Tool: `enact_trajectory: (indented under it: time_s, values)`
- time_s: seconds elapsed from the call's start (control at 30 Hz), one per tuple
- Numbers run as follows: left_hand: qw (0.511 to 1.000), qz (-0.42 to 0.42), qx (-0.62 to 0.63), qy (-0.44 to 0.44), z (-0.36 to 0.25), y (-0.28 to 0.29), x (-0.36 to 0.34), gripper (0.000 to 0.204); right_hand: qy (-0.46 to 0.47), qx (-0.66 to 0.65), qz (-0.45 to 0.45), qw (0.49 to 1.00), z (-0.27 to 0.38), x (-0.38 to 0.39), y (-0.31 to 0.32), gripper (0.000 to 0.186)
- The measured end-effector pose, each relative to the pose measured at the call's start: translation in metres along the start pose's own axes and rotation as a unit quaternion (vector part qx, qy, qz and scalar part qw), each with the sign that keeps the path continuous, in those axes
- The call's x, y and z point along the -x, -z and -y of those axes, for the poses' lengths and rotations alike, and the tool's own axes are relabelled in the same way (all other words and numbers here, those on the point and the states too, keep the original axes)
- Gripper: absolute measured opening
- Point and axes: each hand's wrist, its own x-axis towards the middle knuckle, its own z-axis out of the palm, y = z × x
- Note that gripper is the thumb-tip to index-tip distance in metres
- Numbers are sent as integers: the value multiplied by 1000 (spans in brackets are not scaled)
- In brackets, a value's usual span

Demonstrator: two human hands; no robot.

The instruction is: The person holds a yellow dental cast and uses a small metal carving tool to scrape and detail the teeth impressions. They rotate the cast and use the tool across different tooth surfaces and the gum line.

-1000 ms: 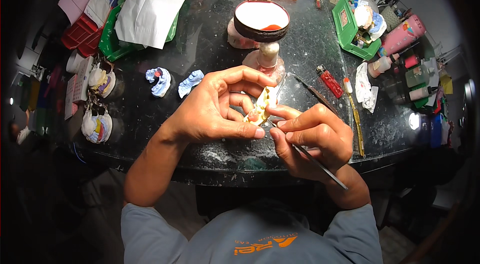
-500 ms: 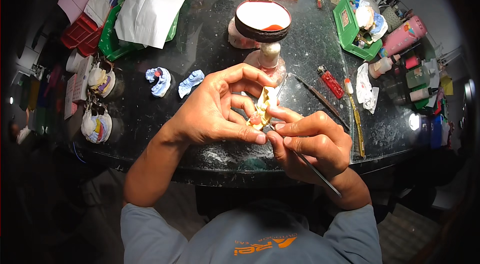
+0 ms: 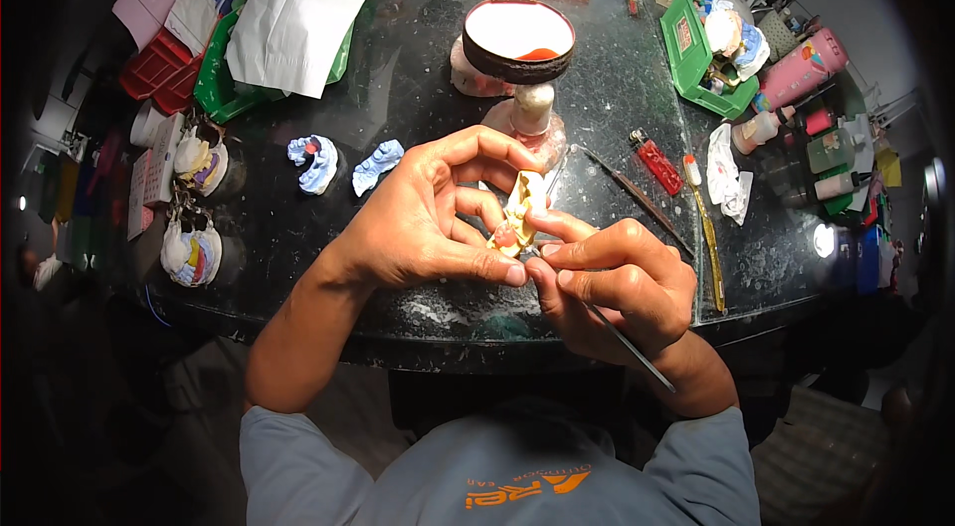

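Note:
Between the thumb and fingers of my left hand (image 3: 428, 212) is a small pale-yellow dental model (image 3: 524, 200), with a patch of pink material near its lower end. My right hand (image 3: 622, 282) pinches a thin metal carving tool (image 3: 637, 352) like a pen. Its tip is at the model's lower edge, partly covered by my fingers, so I cannot tell if it touches. The tool's shaft slants down to the right past my palm. Left of my hands, a blue-white horseshoe-shaped dental cast (image 3: 316, 168) and a smaller blue cast piece (image 3: 377, 166) lie on the dark bench.
Beyond my hands stands a round dish (image 3: 519, 36) on a pedestal. To the right lie a dark slim tool (image 3: 637, 193), a red lighter (image 3: 657, 165), a yellow-handled brush (image 3: 708, 237) and crumpled tissue (image 3: 728, 173). Green bins (image 3: 711, 68) flank the bench; mounted casts (image 3: 192, 252) stand left.
Both hands stay in nearly the same place. The model has turned slightly in my left fingers, and the carving tool has shifted a little at its lower end.

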Motion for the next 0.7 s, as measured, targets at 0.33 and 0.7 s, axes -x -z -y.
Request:
enact_trajectory:
  time_s: [0.33,0.7]
  values:
    - [1000,-3,-8,-9,0,-1,-1,81,-13,4,28,1000,1,0,3,29]
    - [1000,-12,-9,-8,0,-3,0,81,-19,-20,-14,1000,-1,2,0,27]
